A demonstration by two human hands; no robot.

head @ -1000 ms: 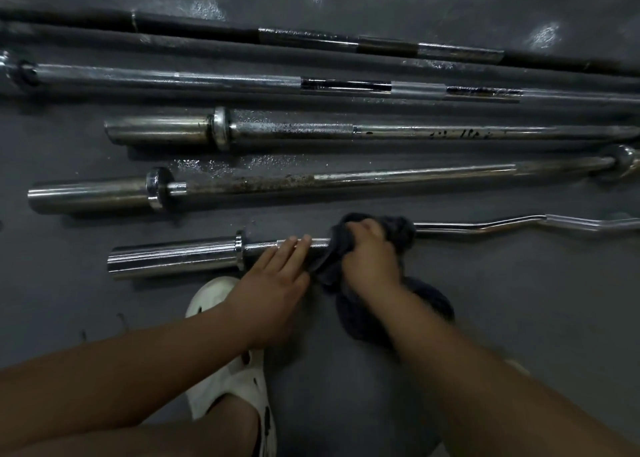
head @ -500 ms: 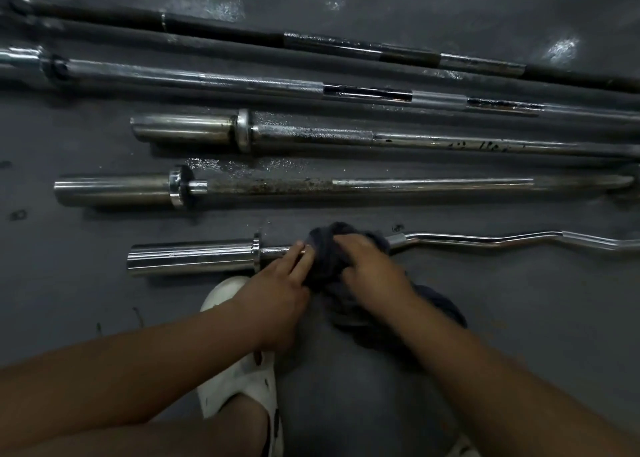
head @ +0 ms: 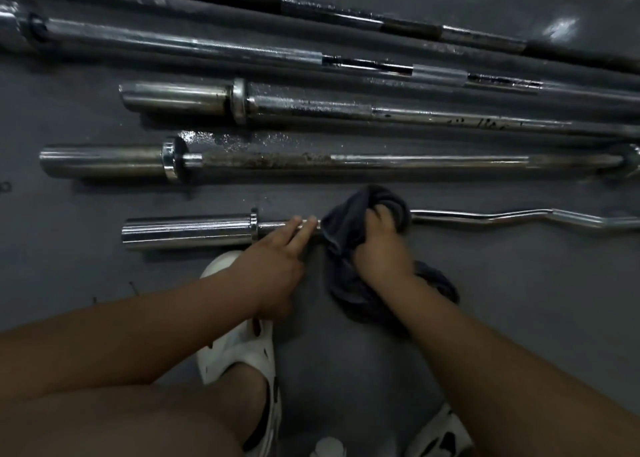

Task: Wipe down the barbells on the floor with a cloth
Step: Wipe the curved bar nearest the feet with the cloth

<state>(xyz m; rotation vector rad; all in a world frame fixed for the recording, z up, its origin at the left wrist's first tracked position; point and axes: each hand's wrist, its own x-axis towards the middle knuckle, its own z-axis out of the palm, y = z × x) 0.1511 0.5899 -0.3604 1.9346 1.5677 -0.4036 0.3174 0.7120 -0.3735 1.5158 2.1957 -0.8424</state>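
Several barbells lie side by side on the dark floor. Nearest me is a chrome curl bar (head: pixel 502 216) with a thick sleeve at its left end. My right hand (head: pixel 382 247) grips a dark grey cloth (head: pixel 353 221) bunched around the curl bar's shaft just right of the collar. The cloth's loose end trails on the floor under my wrist. My left hand (head: pixel 273 269) rests with straight fingers on the shaft between the collar and the cloth. Beyond lies a rusty-shafted barbell (head: pixel 346 160).
Three more bars lie farther back: a chrome barbell (head: pixel 346 110), a long chrome barbell (head: pixel 207 46) and a black barbell (head: pixel 398 23). My feet in white clogs (head: pixel 242 349) stand on the floor just below the curl bar. Bare floor (head: pixel 536 300) lies to the right.
My right hand slid the cloth left along the curl bar's shaft, then back a little to the right. My left hand stayed on the shaft near the collar. The view shifted.
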